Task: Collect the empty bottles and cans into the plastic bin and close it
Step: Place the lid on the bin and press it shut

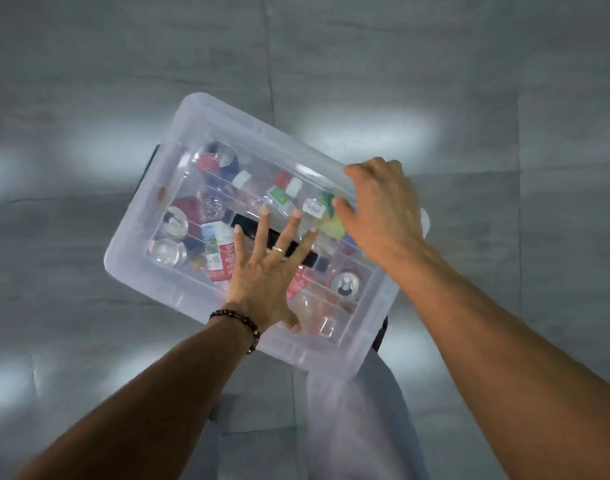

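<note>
Hands first, two of them, both on the clear lid (206, 123) of one plastic bin (123, 258) that sits on the grey tiled floor (89, 81). Nearest, the left hand (265, 271) lies flat on the lid with fingers spread wide and straight, a ring on one finger and a beaded bracelet (241, 323) at the wrist. Farther off, the right hand (383, 209) curls over the lid's far right edge. Through the lid show jumbled bottles and cans (345, 284), too overlapped to count.

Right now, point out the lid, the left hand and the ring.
lid (227, 129): head view, bare far edge.
left hand (262, 271): head view, back of hand.
ring (278, 249): head view, band on finger.
</note>
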